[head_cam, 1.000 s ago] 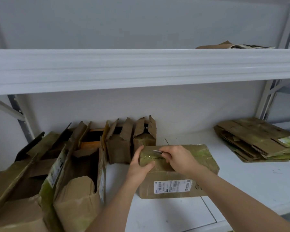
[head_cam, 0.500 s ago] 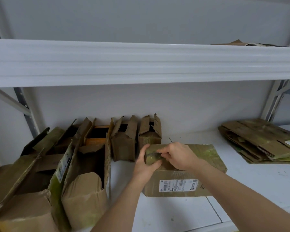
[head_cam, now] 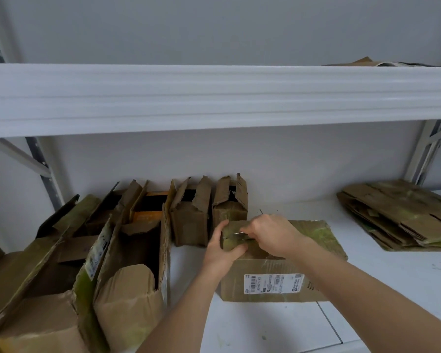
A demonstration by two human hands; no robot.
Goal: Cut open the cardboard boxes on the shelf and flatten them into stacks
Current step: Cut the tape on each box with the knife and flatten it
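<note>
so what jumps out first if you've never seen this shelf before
Both hands at the middle of the shelf: the left hand holds the near left corner of a sealed box, and the right hand draws a small blade along its taped top. To the left stands a crowd of opened boxes with flaps up; at the far right lies a stack of flattened cardboard.

Worn brown cardboard on a sealed box (head_cam: 285, 263) — matt, creased, glossy tape across the top, white paper label (head_cam: 274, 283) in front. Thin, shiny metal blade (head_cam: 237, 233). Smooth white-painted shelf (head_cam: 392, 281) — ragged torn flaps on opened boxes (head_cam: 189, 212), rough flattened stack (head_cam: 402, 212).
</note>
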